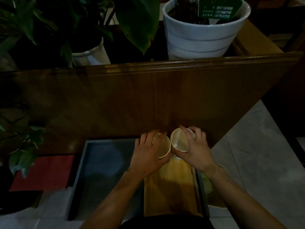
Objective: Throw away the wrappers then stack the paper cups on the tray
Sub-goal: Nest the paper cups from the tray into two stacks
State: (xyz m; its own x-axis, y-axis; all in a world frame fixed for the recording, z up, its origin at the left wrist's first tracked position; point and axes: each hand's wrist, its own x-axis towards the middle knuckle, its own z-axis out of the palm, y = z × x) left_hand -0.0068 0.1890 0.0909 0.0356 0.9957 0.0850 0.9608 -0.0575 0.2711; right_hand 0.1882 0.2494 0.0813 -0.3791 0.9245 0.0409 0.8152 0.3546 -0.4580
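The left hand [148, 151] has its grip wrapped around a paper cup [162, 146], fingers over the far side and thumb under the near edge, while the right hand [193, 147] has its grip closed around a second paper cup [179, 140] tilted so its open mouth faces left. The two cups sit side by side between the grips, rims nearly touching, just above the far end of the wooden tray [171, 184], which lies inside a dark grey box [99, 171] in front of a wooden panel [148, 96]
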